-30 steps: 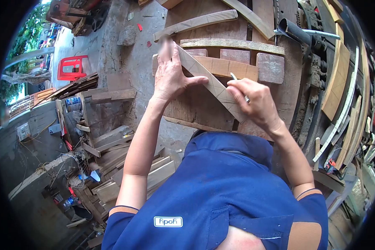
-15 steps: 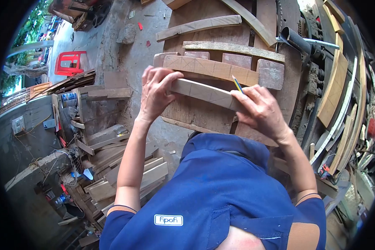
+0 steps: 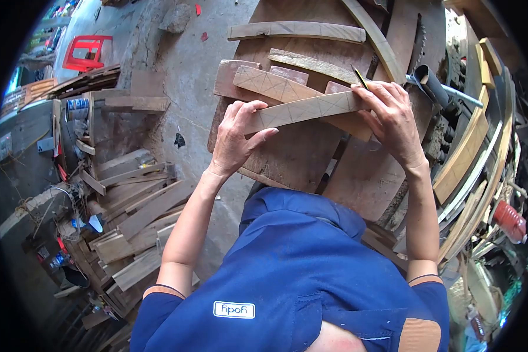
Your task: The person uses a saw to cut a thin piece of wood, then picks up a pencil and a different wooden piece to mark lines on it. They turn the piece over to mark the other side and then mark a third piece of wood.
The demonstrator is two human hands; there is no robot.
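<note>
A curved wooden strip (image 3: 305,111) with pencilled lines is held up between my two hands, above the wooden workbench (image 3: 287,154). My left hand (image 3: 236,138) grips its left end, fingers over the top and thumb along the lower side. At the other end my right hand (image 3: 393,117) pinches the strip and also holds a pencil (image 3: 359,76), tip pointing up and left. Behind the strip lies another marked curved piece (image 3: 270,83), partly covered by it. Reddish wood blocks (image 3: 232,82) sit around and under that piece.
More curved pieces, such as a pale one (image 3: 299,30) and a rough one (image 3: 317,64), lie farther back on the bench. A dark pipe (image 3: 431,85) is at the right. Stacked boards (image 3: 141,229) fill the floor at left, near a red plastic stool (image 3: 88,54).
The held strip has turned, its right end rising and its marked face now showing. My right hand has moved up and right with the pencil. The view has shifted a little.
</note>
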